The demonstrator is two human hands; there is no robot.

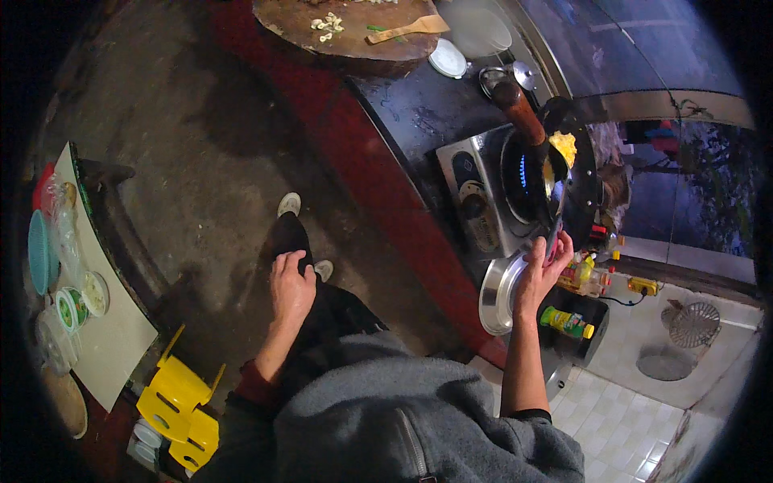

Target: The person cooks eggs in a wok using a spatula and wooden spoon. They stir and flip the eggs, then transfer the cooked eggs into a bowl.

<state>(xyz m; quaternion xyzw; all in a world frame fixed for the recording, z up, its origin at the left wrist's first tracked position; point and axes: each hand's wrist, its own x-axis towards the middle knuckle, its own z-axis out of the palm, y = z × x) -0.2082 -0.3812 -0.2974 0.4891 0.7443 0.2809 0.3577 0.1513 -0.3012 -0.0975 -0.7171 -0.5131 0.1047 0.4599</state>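
My right hand (542, 275) grips the handle of a metal cooking spatula (559, 211), whose far end reaches into a dark wok (584, 193). Yellow cooked egg (563, 148) lies against the wok's side. The wok's brown wooden handle (520, 113) points away from me. The wok looks tilted over a steel gas stove (474, 199), where a blue flame (523, 175) burns. Just short of the stove, a shiny metal basin (500, 296) stands beside my right forearm. My left hand (293, 287) hangs over the floor near my leg, fingers loosely bent, holding nothing.
A round chopping board (344, 45) holds chopped white pieces (327, 25) and a wooden spatula (410, 29). Bottles (583, 275) crowd the wall side, with a green-and-yellow bottle (566, 322) nearer me. At left are a table (121, 326) with bowls and a yellow chair (175, 392).
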